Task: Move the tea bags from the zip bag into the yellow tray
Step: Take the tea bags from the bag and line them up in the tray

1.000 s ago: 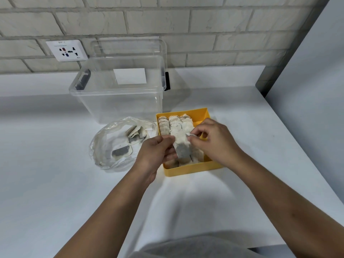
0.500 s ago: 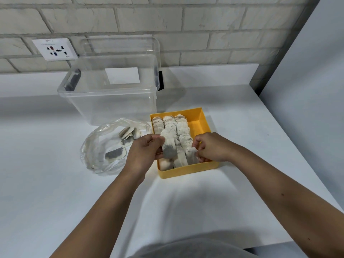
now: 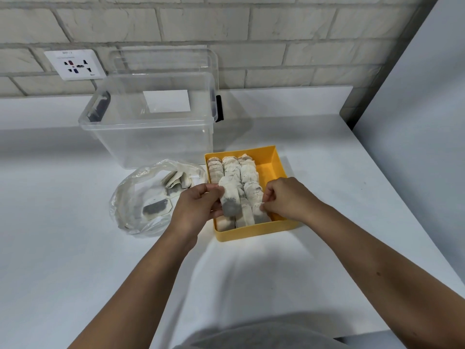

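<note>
The yellow tray (image 3: 273, 162) sits on the white table and holds rows of tea bags (image 3: 249, 175) along its left and middle. My left hand (image 3: 195, 210) pinches one tea bag (image 3: 230, 200) upright over the tray's front left part. My right hand (image 3: 286, 199) is over the tray's front right, fingers curled and pinching the edge of a tea bag (image 3: 259, 212) that lies there. The clear zip bag (image 3: 141, 197) lies open to the left of the tray with a few tea bags (image 3: 157, 209) inside.
A clear plastic storage box (image 3: 151, 127) with its lid leaning behind stands just beyond the bag and tray. A wall socket (image 3: 74, 64) is on the brick wall. A grey panel (image 3: 427, 122) borders the table's right side.
Both hands came lower over the tray's front. The right hand let go of the tea bag it shared with the left and now pinches one lying in the tray.
</note>
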A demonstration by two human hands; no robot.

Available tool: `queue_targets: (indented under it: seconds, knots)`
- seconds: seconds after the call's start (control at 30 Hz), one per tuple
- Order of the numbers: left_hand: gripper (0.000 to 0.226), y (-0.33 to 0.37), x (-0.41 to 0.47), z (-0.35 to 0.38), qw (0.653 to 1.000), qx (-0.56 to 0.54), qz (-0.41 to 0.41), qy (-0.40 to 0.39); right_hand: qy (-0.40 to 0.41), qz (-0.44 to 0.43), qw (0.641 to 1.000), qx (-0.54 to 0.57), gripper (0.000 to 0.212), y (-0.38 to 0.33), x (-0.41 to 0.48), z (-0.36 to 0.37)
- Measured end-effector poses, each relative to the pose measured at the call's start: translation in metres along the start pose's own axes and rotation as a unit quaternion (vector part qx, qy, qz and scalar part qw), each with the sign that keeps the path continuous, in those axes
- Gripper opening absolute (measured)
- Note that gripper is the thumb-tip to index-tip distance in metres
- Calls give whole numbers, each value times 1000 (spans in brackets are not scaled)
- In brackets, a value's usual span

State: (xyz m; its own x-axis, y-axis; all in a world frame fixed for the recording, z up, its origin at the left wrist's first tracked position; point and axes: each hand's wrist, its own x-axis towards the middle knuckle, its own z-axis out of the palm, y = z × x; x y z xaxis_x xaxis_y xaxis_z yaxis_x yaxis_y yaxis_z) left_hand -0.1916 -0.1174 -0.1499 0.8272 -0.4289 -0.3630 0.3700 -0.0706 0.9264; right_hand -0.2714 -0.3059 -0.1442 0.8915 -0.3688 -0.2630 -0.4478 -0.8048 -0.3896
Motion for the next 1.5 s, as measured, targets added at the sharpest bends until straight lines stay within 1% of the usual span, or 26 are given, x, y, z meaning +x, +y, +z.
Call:
queue_targets:
  seconds: [0.03, 0.1, 0.17, 0.2, 0.27, 0.3, 0.37, 0.47, 0.63, 0.7, 0.77, 0.83, 0.9, 1.0, 1.07, 1.23, 1.33, 1.5]
  knots:
    - [7, 0, 0, 1, 1000, -11, -5, -1, 33, -10, 999, 22, 17, -1, -1, -3]
    - [8, 2, -1, 3, 999, -34, -18, -9, 95, -41, 989, 102, 16, -9, -6, -10]
    - [7, 4, 0, 5, 998, -53, -28, -21, 111, -78, 974, 181, 19, -19, -12, -16]
    - [7, 5, 0, 7, 997, -59, -31, -27, 106, -92, 971, 196, 25, -24, -14, -17]
    - [6, 6, 1, 10, 996, -75, -38, -40, 105, -110, 973, 175, 35, -29, -16, -14]
    - [6, 7, 1, 12, 995, -81, -41, -46, 114, -116, 974, 159, 37, -30, -16, -12]
    - [10, 8, 4, 17, 993, -88, -47, -56, 137, -120, 971, 153, 34, -29, -13, -11]
    - [18, 13, 6, 25, 992, -90, -49, -76, 152, -134, 967, 151, 22, -26, -11, -14]
    - [10, 20, 12, 39, 992, -86, -55, -79, 164, -139, 969, 119, 15, -19, -8, -25]
    - [8, 20, 15, 43, 996, -48, -41, -61, 155, -127, 974, 105, 13, -11, -8, -33]
    - [10, 17, 19, 45, 999, 36, 1, -36, 117, -111, 983, 87, 14, 0, -7, -42]
    - [11, 16, 24, 44, 990, 131, 52, -16, 83, -90, 991, 56, 15, 12, -5, -50]
    - [7, 17, 30, 42, 979, 187, 86, -6, 78, -70, 994, 15, 14, 22, 1, -55]
    - [7, 20, 40, 40, 970, 216, 110, -8, 90, -72, 993, -37, 9, 29, 16, -54]
    - [4, 21, 47, 39, 963, 238, 128, -9, 107, -80, 988, -77, 10, 29, 30, -50]
    - [6, 22, 58, 36, 945, 281, 163, -43, 124, -43, 981, -140, 17, 24, 65, -38]
    - [5, 21, 61, 33, 937, 295, 178, -56, 156, -25, 977, -143, 19, 21, 81, -34]
    - [8, 19, 67, 30, 938, 292, 173, -66, 201, 21, 969, -140, 18, 15, 97, -31]
